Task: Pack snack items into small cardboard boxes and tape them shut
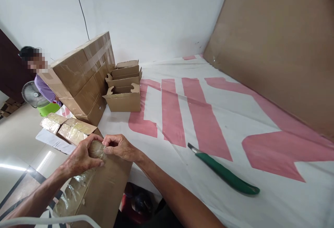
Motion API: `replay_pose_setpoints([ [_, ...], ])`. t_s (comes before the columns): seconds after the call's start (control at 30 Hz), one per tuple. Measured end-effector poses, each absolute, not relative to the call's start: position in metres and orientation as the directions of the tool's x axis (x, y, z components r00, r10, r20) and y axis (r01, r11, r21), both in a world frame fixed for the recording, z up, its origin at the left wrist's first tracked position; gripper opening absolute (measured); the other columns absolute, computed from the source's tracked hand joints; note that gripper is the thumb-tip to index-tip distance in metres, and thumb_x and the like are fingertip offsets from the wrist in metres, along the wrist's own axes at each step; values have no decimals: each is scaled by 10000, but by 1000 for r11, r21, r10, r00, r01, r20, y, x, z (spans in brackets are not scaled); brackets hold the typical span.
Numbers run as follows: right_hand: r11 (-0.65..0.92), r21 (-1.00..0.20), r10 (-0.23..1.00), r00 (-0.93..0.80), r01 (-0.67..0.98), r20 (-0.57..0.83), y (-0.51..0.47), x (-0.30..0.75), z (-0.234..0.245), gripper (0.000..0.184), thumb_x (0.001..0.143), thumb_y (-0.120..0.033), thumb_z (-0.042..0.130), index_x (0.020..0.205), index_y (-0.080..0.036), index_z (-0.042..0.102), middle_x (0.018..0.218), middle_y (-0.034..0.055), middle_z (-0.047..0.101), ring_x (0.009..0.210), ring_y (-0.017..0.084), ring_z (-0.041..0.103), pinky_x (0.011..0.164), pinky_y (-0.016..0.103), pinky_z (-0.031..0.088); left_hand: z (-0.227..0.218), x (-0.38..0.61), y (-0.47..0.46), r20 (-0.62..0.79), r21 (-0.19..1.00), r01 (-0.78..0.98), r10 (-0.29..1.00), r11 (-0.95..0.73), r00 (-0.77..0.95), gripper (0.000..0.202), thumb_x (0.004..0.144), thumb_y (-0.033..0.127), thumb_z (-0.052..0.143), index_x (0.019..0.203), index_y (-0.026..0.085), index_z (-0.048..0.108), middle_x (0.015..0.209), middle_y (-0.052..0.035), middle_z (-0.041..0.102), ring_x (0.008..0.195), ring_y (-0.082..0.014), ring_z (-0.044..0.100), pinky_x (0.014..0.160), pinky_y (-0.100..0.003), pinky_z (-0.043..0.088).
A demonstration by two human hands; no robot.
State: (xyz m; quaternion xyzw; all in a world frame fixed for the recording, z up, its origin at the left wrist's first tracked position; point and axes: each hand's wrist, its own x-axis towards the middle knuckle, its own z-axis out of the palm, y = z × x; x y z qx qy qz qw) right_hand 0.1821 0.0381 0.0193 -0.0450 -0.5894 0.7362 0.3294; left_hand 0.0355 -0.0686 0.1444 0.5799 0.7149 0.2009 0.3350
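My left hand (82, 156) is curled round a roll of clear, yellowish packing tape (97, 150), thumb and fingers on either side of it. At the roll's right edge my right hand (120, 147) is closed in a pinch; the bit of tape between its fingertips is too small to make out. Below both hands lies a brown cardboard box (108, 182), with shiny clear tape along its left side. To the right, a green-handled utility knife (227, 174) rests on the cloth-covered table, its blade end pointing up and left.
Taped cartons (80, 71) are stacked at the left back. Beside them stand open cardboard boxes (124, 99). Smaller taped boxes (70, 128) lie at the table's left edge. A large cardboard sheet (273, 47) leans at right. Another person (45, 87) is behind the cartons, near a fan (32, 94).
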Motion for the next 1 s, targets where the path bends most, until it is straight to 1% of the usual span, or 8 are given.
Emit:
replay_pose_setpoints([
  [0.1, -83, -899, 528, -784, -430, 326, 40, 184, 23, 397, 769, -511, 851, 738, -196, 612, 752, -48, 529, 667, 102, 431, 634, 254, 356, 147, 36, -68, -232, 680, 696, 968, 231, -94, 574, 614, 307, 819, 1142, 206, 618, 925, 24, 653, 739, -149, 543, 645, -246, 453],
  [0.2, -69, -903, 511, -793, -423, 333, 39, 185, 29, 417, 783, -539, 837, 737, -193, 610, 731, -49, 521, 662, 103, 433, 629, 257, 351, 149, 33, -68, -248, 672, 696, 963, 251, -107, 612, 613, 451, 871, 1116, 195, 634, 848, 24, 633, 731, -164, 540, 624, -251, 439],
  [0.37, -66, -915, 497, -808, -398, 316, 34, 186, 36, 502, 728, -612, 874, 734, -186, 609, 745, -47, 534, 684, 106, 438, 622, 256, 334, 148, 29, -68, -290, 668, 677, 946, 309, -146, 511, 708, 613, 814, 888, 160, 662, 690, 30, 539, 646, -137, 470, 545, -231, 347],
  [0.47, -74, -914, 493, -811, -399, 315, 33, 185, 36, 496, 727, -592, 885, 726, -186, 600, 714, -60, 508, 662, 97, 416, 615, 258, 320, 145, 29, -68, -268, 705, 657, 958, 265, -99, 487, 751, 617, 792, 802, 152, 653, 643, 41, 507, 612, -113, 426, 535, -217, 317],
  [0.6, -83, -903, 487, -808, -421, 331, 35, 184, 32, 468, 751, -559, 879, 726, -184, 599, 709, -63, 510, 656, 93, 415, 623, 256, 322, 143, 32, -67, -221, 737, 640, 972, 218, -76, 468, 770, 594, 793, 790, 143, 671, 663, 24, 553, 639, -116, 456, 559, -214, 347],
  [0.83, -95, -915, 493, -817, -392, 299, 36, 190, 31, 476, 728, -589, 878, 754, -182, 633, 747, -36, 576, 701, 116, 483, 643, 254, 385, 149, 25, -73, -348, 782, 527, 935, 334, -76, 474, 671, 539, 884, 804, 137, 672, 633, 41, 538, 573, -95, 422, 514, -213, 313],
  [0.93, -64, -928, 541, -794, -366, 276, 30, 195, 33, 443, 714, -552, 901, 822, -191, 667, 754, -35, 584, 704, 125, 496, 654, 261, 419, 151, 23, -76, -355, 783, 520, 932, 342, -78, 423, 668, 493, 894, 736, 131, 686, 608, 35, 543, 560, -86, 401, 517, -214, 302],
  [1.0, 38, -915, 629, -702, -401, 334, 24, 198, 34, 385, 780, -513, 866, 932, -204, 694, 842, -12, 627, 744, 139, 531, 708, 285, 467, 152, 24, -77, -349, 793, 502, 933, 346, -90, 397, 660, 469, 903, 718, 133, 698, 593, 34, 546, 551, -84, 392, 513, -215, 300],
])
